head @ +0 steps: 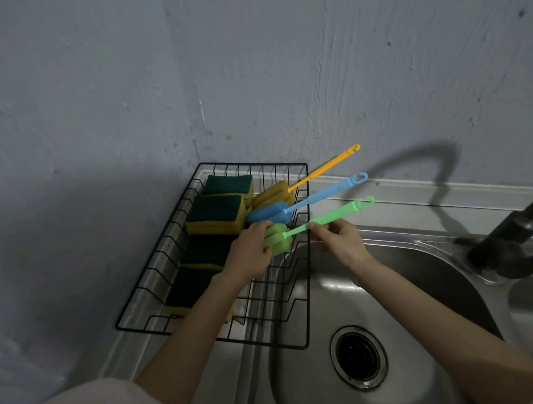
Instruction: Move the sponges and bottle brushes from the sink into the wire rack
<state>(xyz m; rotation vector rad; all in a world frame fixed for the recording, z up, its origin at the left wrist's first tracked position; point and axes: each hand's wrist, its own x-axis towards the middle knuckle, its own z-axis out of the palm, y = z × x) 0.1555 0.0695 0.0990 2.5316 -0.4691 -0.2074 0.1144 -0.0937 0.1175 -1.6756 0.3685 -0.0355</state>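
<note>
Head view: I look down at a black wire rack (171,308) set over the sink's left edge, in the wall corner.
Left hand: my left hand (247,252) curls round the foam head of the green brush (325,217), inside the rack near its right wall.
Right hand: my right hand (337,243) pinches the green handle just outside the rack's right wall; the handle crosses that wall, its loop end over the sink's back rim.
Other brushes: the blue brush (269,214) and yellow brush (274,193) lie with heads in the rack's far right corner, handles sticking out over the right wall, roughly parallel to the green one.
Sponges: four green-topped yellow sponges (215,213) sit in a row along the rack's left side; my left forearm hides part of the nearest.
Sink: the steel basin (397,287) with its round drain (358,357) lies right of the rack, partly under it.
Faucet: a dark faucet (506,237) stands at the sink's right rim, casting a curved shadow on the wall (246,73).
</note>
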